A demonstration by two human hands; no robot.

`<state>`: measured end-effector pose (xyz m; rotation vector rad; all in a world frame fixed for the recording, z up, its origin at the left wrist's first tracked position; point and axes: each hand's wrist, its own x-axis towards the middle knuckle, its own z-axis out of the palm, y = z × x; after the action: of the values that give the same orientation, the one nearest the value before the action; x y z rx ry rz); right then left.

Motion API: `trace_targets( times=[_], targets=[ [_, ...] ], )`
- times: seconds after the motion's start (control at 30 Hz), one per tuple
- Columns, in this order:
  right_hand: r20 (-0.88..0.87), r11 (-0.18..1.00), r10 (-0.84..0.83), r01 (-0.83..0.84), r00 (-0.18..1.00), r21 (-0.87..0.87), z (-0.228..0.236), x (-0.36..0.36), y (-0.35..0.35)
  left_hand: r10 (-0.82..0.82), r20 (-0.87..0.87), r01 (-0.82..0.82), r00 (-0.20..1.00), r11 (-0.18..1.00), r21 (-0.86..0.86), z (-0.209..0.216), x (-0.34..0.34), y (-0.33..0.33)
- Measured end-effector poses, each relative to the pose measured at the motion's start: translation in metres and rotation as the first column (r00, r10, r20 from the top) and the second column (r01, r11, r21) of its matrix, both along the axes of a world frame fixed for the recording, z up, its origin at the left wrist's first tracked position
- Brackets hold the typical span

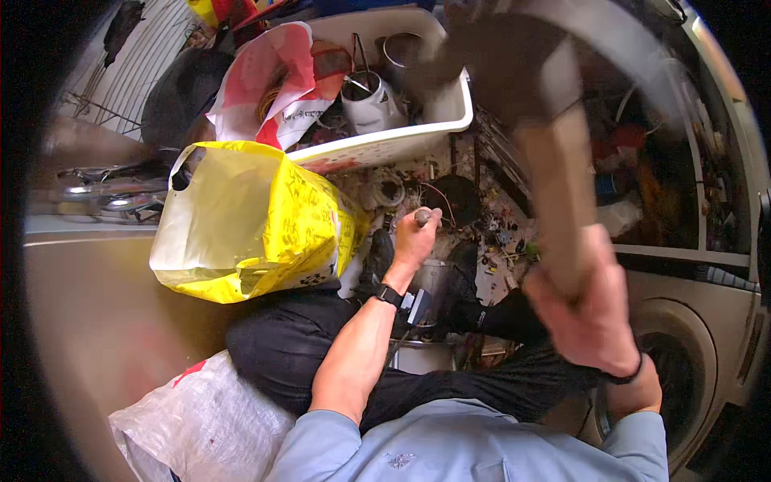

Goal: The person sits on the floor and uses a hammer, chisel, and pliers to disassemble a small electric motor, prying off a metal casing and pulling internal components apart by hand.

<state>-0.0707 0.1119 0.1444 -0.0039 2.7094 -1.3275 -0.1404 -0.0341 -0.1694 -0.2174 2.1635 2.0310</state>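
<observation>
My right hand [590,309] is wrapped round the wooden handle of a hammer [554,193], raised high on the right and smeared by motion. Its dark, bulky head [506,64] is up near the top of the view. Lower down, in the middle, my left hand [415,241] is closed in a fist around a metal rod [422,216]. Only the rod's round top end shows above the fist; the rest is hidden. Below the left wrist stands a grey cylindrical metal piece [434,285] between my legs, partly covered by my arm.
A yellow and white bag [313,217] gapes open on the left. Beyond it sits a white plastic bin [393,146] holding a pale motor-like part [373,104]. Small scraps litter the floor [494,241]. A front-loading washing machine [683,345] stands right; a woven sack [201,418] lies lower left.
</observation>
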Motion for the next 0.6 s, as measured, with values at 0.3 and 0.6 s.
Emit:
trace_targets(
  times=[0.3,0.6],
  targets=[
    [0.248,0.988,0.074,-0.104,0.966,0.113,-0.055,0.015,0.046,-0.01,0.051,0.007,0.999,0.998,0.066,-0.043,0.027,-0.016],
    [0.497,0.996,-0.082,0.082,0.864,0.023,-0.099,0.05,0.082,0.16,0.168,-0.201,0.973,0.943,0.266,0.004,-0.009,-0.047]
  ],
)
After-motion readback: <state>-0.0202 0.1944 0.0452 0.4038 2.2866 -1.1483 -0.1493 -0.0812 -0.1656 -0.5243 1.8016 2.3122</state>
